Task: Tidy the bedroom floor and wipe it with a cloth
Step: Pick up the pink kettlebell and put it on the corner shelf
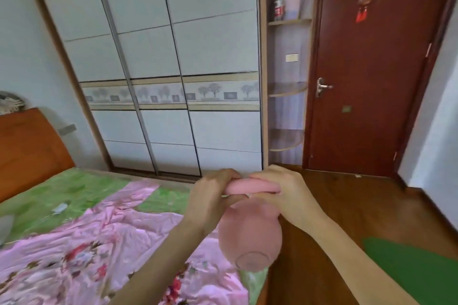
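both hands grip a pink cloth (250, 228) above the bed's edge
left hand (213, 193) and right hand (280, 193) pinch its rolled top; fingertips hidden; hanging part blurred, perhaps bunched

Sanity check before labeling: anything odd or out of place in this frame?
Mildly: both hands, left hand and right hand, grip a pink cloth over the bed edge, not the floor. Pink quilt lies rumpled. No spills or damage visible.

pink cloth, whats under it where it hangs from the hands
A clear, glass-like rim shows at the bottom of the pink cloth, gripped by the left hand and right hand. The rest is covered.
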A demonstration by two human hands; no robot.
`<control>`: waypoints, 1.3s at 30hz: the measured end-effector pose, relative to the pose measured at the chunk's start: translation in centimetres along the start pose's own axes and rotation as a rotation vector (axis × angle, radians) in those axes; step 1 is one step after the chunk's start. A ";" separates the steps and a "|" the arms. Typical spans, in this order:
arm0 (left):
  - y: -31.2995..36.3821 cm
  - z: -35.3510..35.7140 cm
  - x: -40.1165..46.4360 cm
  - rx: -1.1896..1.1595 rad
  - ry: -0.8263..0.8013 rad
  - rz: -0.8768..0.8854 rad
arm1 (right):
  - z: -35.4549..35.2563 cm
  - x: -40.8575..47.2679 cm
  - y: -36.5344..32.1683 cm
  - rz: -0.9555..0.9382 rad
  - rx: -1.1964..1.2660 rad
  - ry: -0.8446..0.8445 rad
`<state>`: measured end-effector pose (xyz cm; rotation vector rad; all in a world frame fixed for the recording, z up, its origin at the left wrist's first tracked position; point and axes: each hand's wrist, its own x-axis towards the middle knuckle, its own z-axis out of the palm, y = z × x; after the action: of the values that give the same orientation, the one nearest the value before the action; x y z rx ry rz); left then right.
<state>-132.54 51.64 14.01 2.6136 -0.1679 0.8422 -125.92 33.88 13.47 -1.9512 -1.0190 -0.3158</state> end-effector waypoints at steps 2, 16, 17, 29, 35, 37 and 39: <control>0.7 2.3 1.7 -0.061 -0.033 0.029 | -1.5 -0.6 1.5 0.033 -0.044 0.032; 6.9 18.2 17.4 -0.246 -0.126 0.199 | -14.4 2.4 17.2 0.168 -0.225 0.120; 7.1 19.2 18.7 -0.250 -0.115 0.201 | -15.2 3.1 18.4 0.163 -0.234 0.125; 6.4 31.1 33.7 -0.306 -0.049 0.232 | -21.6 12.6 33.0 0.198 -0.228 0.157; 2.6 37.4 41.4 -0.245 -0.020 0.359 | -21.5 18.0 41.2 0.221 -0.234 0.171; 1.0 39.4 44.0 -0.249 0.016 0.402 | -21.3 20.2 43.7 0.224 -0.237 0.187; -0.6 41.3 46.8 -0.250 0.053 0.444 | -21.2 22.7 46.1 0.234 -0.242 0.207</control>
<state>-72.23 35.98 10.40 2.3456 -0.8067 0.9591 -73.20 16.53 11.18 -2.1768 -0.6348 -0.5165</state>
